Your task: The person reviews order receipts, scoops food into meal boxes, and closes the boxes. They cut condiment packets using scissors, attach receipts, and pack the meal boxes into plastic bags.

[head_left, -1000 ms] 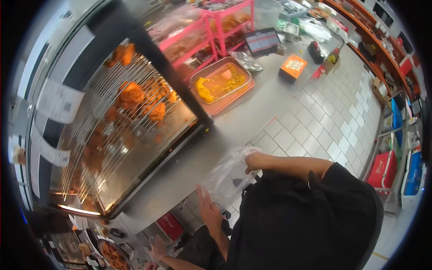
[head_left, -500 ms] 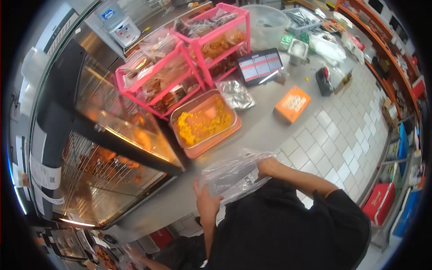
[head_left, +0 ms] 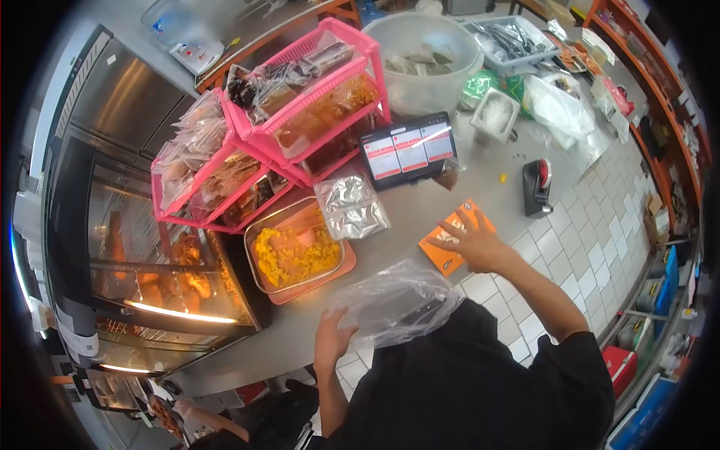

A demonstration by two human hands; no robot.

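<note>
My left hand grips the left edge of a clear plastic bag, which hangs open in front of my body at the counter's edge. My right hand is spread over an orange box with white print, its fingers apart. Whether the fingertips touch the box, I cannot tell. Left of the bag, a metal tray holds yellow crumbly food with a pinkish scoop-like piece in it. Next to the tray lies a silver foil packet.
Pink tiered baskets with bagged items stand behind the tray. A tablet, a tape dispenser and a large translucent tub are on the counter. A heated glass display cabinet is at left. Another person's hand is at lower left.
My right hand has let go of the bag's right side and moved forward to the orange box, its fingers opening. My left hand still holds the bag. The camera view has shifted.
</note>
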